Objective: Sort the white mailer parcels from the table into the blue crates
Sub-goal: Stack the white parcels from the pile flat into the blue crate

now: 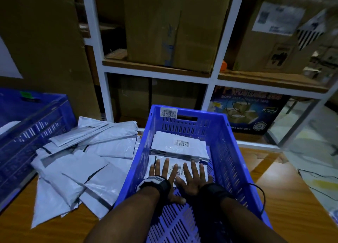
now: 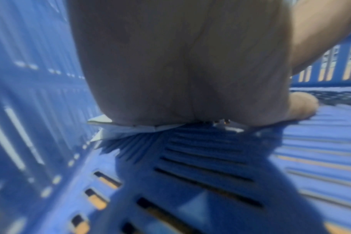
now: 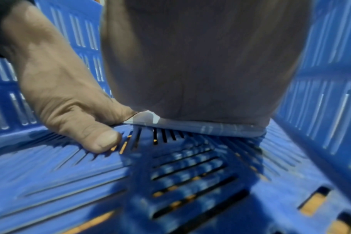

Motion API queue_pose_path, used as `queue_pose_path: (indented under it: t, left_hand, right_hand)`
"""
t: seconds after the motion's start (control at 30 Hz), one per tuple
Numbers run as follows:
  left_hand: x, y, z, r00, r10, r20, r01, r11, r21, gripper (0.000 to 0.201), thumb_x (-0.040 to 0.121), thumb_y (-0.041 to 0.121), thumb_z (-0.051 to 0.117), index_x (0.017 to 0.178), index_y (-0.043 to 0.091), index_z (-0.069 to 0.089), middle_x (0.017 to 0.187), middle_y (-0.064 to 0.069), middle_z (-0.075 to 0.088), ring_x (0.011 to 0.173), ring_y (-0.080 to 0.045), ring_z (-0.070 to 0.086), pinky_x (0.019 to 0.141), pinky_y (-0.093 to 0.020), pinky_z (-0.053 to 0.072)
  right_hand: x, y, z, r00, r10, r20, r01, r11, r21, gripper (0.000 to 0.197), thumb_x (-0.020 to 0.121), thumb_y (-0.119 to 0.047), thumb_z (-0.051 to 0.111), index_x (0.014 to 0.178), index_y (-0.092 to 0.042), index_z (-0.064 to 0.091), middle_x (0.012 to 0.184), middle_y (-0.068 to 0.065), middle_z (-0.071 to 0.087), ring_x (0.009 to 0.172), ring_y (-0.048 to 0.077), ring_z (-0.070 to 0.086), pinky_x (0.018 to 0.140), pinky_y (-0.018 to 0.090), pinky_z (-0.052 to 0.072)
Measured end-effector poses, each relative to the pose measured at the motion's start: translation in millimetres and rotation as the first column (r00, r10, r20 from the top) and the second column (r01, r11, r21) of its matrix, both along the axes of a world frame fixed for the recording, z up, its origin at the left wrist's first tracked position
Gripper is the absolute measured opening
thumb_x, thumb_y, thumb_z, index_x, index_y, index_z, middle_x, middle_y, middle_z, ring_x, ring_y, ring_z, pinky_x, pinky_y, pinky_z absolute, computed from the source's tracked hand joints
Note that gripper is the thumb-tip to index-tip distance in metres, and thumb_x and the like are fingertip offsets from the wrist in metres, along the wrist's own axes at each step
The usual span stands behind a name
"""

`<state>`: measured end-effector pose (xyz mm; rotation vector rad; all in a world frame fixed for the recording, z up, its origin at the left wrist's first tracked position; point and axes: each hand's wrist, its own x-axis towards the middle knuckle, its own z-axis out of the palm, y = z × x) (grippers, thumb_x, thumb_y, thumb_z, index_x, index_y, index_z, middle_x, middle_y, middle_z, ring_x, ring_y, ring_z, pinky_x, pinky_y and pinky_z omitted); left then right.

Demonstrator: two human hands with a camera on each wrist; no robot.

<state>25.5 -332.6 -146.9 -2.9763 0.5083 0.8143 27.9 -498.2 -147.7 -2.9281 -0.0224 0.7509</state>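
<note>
While both hands press flat: head: left hand (image 1: 162,176) and right hand (image 1: 192,178) spread open on white plastic mailer parcel (image 1: 180,169) inside near slotted blue plastic crate (image 1: 230,151) | left wrist: palm on parcel edge (image 2: 130,128) | right wrist: same, thumb (image 3: 86,131) on floor | step: settling it; next, judged: fetch from left pile (image 1: 76,169)

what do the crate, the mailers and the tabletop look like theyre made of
Blue crate: looks like rigid moulded plastic with a matte finish; the slotted walls and ribbed, vented floor suggest it.
White mailer parcels: apparently thin plastic film, slightly glossy; they crease, glint and lie limp in a pile.
Table: seems wood or a wood-look laminate with a smooth orange-brown surface; which of the two cannot be told.
</note>
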Motion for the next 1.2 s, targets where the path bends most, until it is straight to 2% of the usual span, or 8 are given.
queue_pose_path:
  t: [0.23,0.37,0.57,0.7,0.77,0.87,1.0,1.2]
  left_hand:
    - [-1.7,-0.9,7.5,0.998,0.019,0.06,-0.019,1.0,0.002,0.137,0.066,0.089,0.056,0.149,0.027,-0.032,0.149,-0.007,-0.047,0.137,-0.041,-0.042,0.112,-0.064,-0.02]
    - [7.3,-2.8,20.5,0.987,0.069,0.143,-0.071,0.997,0.009,0.135,0.072,0.081,0.061,0.152,0.016,-0.026,0.156,-0.012,-0.038,0.143,-0.041,-0.032,0.111,-0.065,-0.017]
    - [27.0,-12.8,44.9,0.959,0.108,0.261,-0.108,0.994,-0.015,0.114,0.086,0.061,0.061,0.156,0.015,-0.016,0.161,-0.01,-0.03,0.146,-0.04,-0.026,0.113,-0.065,-0.012]
    - [36.4,-15.8,46.5,0.962,0.114,0.247,-0.124,0.992,0.026,0.107,0.089,0.058,0.059,0.157,0.014,-0.011,0.162,-0.013,-0.025,0.147,-0.041,-0.023,0.114,-0.065,-0.008]
    - [38.4,-16.7,49.0,0.949,0.139,0.282,-0.143,0.99,-0.006,0.098,0.09,0.056,0.059,0.157,0.011,0.004,0.165,-0.017,-0.006,0.15,-0.041,-0.009,0.117,-0.064,0.001]
    - [40.4,-18.1,49.1,0.909,0.156,0.387,-0.145,0.988,-0.059,0.088,0.088,0.057,0.06,0.152,0.012,0.021,0.159,-0.016,0.015,0.147,-0.038,0.009,0.116,-0.062,0.011]
    - [51.9,-21.4,25.1,0.948,0.053,0.314,-0.048,0.999,-0.024,0.106,0.086,0.073,0.047,0.158,0.021,-0.011,0.163,-0.008,-0.025,0.148,-0.039,-0.024,0.114,-0.067,-0.009]
    - [69.5,-15.6,4.5,0.966,0.071,0.247,-0.061,0.997,-0.046,0.109,0.08,0.085,0.034,0.155,0.027,-0.02,0.16,-0.003,-0.032,0.142,-0.043,-0.034,0.112,-0.064,-0.019]
  right_hand:
    - [-0.8,-7.5,19.2,0.997,0.043,0.065,-0.045,0.999,0.022,0.086,0.087,-0.08,0.022,0.153,-0.038,-0.015,0.162,-0.003,-0.022,0.149,0.027,-0.018,0.115,0.064,-0.002]
    - [4.4,-14.4,46.1,0.951,0.107,0.289,-0.11,0.994,-0.005,0.072,0.098,-0.062,0.026,0.156,-0.026,0.003,0.163,0.004,0.011,0.15,0.028,0.006,0.113,0.064,0.014]
    - [15.1,-12.2,64.6,0.858,0.185,0.48,-0.095,0.974,-0.206,0.044,0.097,-0.034,0.042,0.137,-0.015,0.042,0.138,0.009,0.046,0.132,0.03,0.036,0.106,0.056,0.03]
    - [22.5,-6.3,72.0,0.778,0.275,0.564,-0.102,0.942,-0.319,0.019,0.076,-0.029,0.067,0.088,-0.014,0.067,0.09,0.009,0.068,0.091,0.033,0.06,0.078,0.043,0.046]
    - [28.8,-8.1,65.2,0.743,0.245,0.623,-0.077,0.956,-0.284,0.021,0.062,-0.026,0.077,0.072,-0.014,0.063,0.072,0.01,0.064,0.072,0.033,0.059,0.063,0.04,0.045]
    - [37.1,-9.0,61.3,0.736,0.249,0.63,-0.099,0.96,-0.264,0.026,0.073,-0.03,0.07,0.091,-0.012,0.063,0.091,0.013,0.062,0.086,0.034,0.058,0.07,0.044,0.046]
    - [47.6,-5.1,51.1,0.873,0.254,0.416,-0.197,0.965,-0.175,0.056,0.1,-0.046,0.034,0.15,-0.021,0.027,0.158,0.008,0.022,0.145,0.03,0.019,0.111,0.06,0.018]
    - [59.7,-1.3,32.0,0.948,0.23,0.221,-0.211,0.972,-0.108,0.068,0.1,-0.058,0.022,0.156,-0.031,-0.006,0.163,-0.005,-0.019,0.149,0.028,-0.018,0.114,0.062,-0.004]
